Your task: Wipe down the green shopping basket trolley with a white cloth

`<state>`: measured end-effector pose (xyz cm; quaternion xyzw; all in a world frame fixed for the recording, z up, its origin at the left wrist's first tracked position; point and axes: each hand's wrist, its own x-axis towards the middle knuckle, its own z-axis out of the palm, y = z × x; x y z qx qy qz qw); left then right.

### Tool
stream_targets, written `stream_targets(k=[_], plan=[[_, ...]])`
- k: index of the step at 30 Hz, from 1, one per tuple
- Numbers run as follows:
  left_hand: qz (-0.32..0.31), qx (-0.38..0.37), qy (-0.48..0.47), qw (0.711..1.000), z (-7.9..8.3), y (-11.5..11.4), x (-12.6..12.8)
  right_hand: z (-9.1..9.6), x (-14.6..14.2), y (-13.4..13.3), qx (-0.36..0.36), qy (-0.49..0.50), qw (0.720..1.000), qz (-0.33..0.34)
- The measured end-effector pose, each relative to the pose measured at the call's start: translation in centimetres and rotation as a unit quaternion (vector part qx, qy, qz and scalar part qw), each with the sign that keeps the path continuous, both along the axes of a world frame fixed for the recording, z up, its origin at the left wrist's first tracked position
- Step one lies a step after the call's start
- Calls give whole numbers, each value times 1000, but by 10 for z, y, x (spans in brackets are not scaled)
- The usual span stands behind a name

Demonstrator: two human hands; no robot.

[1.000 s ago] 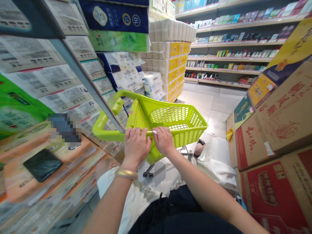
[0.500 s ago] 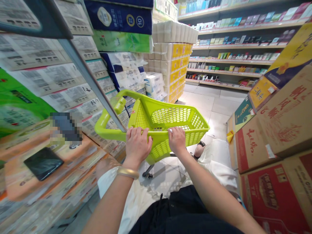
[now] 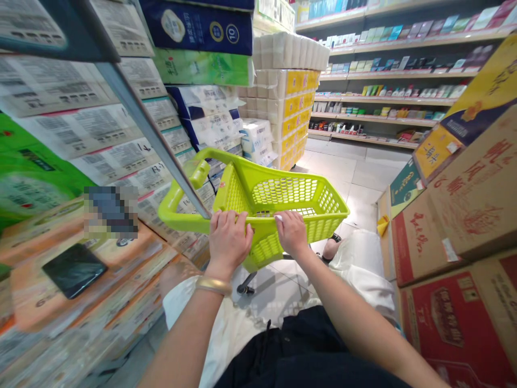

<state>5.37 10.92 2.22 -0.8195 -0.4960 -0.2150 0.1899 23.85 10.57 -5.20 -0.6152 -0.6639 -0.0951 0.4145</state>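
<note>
A lime-green plastic shopping cart (image 3: 323, 207) stands crosswise before me, with lattice walls and its wide end to the left. My left hand (image 3: 229, 237), below a gold bangle (image 3: 212, 285), curls over the near rim beside the foot of a grey metal pole (image 3: 153, 137). Farther right along that same rim, my right hand (image 3: 291, 231) is wrapped over it, and something small and white shows at its fingertips. Both thumbs and palms are partly hidden. No goods show inside the basket.
Stacked tissue packs (image 3: 202, 27) rise on the left. A black phone (image 3: 75, 269) lies on an orange pack beside a pixelated patch. Cardboard cartons (image 3: 476, 178) line the right. Stocked shelves (image 3: 383, 78) stand beyond the tiled floor (image 3: 347, 161).
My right hand has slid very slightly left along the rim. The view has shifted a little, and the cart and my left hand otherwise look the same.
</note>
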Motion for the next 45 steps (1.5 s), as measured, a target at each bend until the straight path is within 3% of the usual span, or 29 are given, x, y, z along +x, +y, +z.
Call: stream_targets(k=[3,6,9,14,17,21,26,29,33,40,42,45], plan=[[-4,7,-1,1000,-1,1,0,-14,41,-3,10,7,999,-53],[-1,7,-5,1000,-2,1,1,-17,55,-1,-4,29,994,-109],[3,9,-11,1000,-2,1,2,-9,26,5,-15,64,989,-136],[5,9,-9,1000,-2,1,1,13,-56,11,7,45,999,-27],[4,13,-2,1000,-1,1,-1,19,-67,9,-4,25,1000,10],[5,19,2,1000,-2,2,-2,8,-27,1,0,-9,1000,14],[4,15,-6,1000,-3,2,-1,-15,41,-6,6,-31,997,-67],[7,11,-8,1000,-2,1,0,-20,56,-5,-1,-15,991,-131],[13,9,-14,1000,-2,1,1,-14,30,3,-11,17,986,-167],[8,12,-13,1000,-3,3,1,13,-52,10,-23,22,998,-46],[8,9,-16,1000,-3,4,-1,16,-56,10,-29,15,999,-15],[6,9,-15,1000,-2,6,-3,13,-41,6,-30,-2,1000,10]])
